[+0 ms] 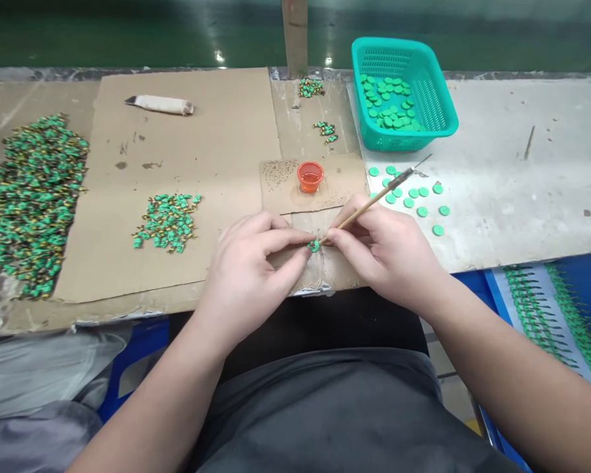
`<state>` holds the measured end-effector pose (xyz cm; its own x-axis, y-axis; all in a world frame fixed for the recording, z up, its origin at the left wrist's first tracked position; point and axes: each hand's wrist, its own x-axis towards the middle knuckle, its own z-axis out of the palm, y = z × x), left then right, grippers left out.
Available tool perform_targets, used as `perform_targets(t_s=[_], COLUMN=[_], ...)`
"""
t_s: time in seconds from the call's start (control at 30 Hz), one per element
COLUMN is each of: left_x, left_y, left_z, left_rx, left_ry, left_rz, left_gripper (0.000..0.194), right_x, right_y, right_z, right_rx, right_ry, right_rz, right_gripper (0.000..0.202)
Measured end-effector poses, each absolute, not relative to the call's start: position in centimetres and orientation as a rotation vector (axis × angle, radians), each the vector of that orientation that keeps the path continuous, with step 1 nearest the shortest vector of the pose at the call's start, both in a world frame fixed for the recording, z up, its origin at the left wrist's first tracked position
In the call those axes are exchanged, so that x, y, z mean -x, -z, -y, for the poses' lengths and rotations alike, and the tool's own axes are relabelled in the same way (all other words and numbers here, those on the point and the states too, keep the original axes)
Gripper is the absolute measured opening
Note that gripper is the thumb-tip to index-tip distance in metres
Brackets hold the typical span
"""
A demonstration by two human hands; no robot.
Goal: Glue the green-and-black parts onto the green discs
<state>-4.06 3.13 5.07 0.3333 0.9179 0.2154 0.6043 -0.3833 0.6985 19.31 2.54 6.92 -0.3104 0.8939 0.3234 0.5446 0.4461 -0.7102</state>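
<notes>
Near the table's front edge, my left hand (256, 263) pinches a small round green piece (314, 246) between thumb and fingertips. It looks like one of the green button-like discs, partly covered by the fingers. My right hand (384, 246) grips a thin wooden stick (369, 202) whose upper end has a dark wrapping and a fine needle-like point. The stick's lower end reaches the green piece or lies right beside it; I cannot tell if they touch. Loose green discs (422, 211) with small holes lie just beyond my right hand.
A red cup (310, 177) of liquid stands on cardboard ahead. Behind it on the right is a green basket (404, 141) with discs. Small green-and-yellow pieces form a big pile (34, 197) and a smaller one (167, 220) leftward. A white-wrapped tool (160, 104) lies behind.
</notes>
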Motion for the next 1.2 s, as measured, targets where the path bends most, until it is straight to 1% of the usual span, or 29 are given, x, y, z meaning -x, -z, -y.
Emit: perform_targets(t_s=[0.17, 0.3, 0.47, 0.63, 0.87, 1.2], left_x=[3.9, 3.8, 3.6, 3.6, 3.6, 3.2], left_y=[-5.2, -5.1, -5.1, -5.3, -5.2, -5.6], left_z=[-3.0, -3.0, -3.0, -3.2, -3.1, -3.1], left_rx=[-2.130, -2.148, -2.138, -2.121, -2.093, -2.049], left_ry=[-0.822, -0.826, -0.841, -0.857, -0.863, -0.829], left_rz=[-1.374, -1.363, -1.357, -1.336, -1.337, -1.391], left_gripper=[0.015, 0.008, 0.012, 0.011, 0.009, 0.011], right_x=[-19.5, -19.8, -20.2, -20.3, -20.2, -19.1], right_y=[-6.6, -6.7, -7.1, -7.6, -7.9, -9.2], right_z=[-2.9, -3.3, -4.0, -4.5, -4.8, -5.4], right_rx=[1.159, 1.129, 1.070, 1.056, 1.091, 1.150], right_ry=[-0.556, -0.564, -0.570, -0.597, -0.665, -0.726], right_rz=[2.020, 2.064, 2.166, 2.228, 2.260, 2.379], right_gripper=[0.018, 0.014, 0.013, 0.010, 0.014, 0.008])
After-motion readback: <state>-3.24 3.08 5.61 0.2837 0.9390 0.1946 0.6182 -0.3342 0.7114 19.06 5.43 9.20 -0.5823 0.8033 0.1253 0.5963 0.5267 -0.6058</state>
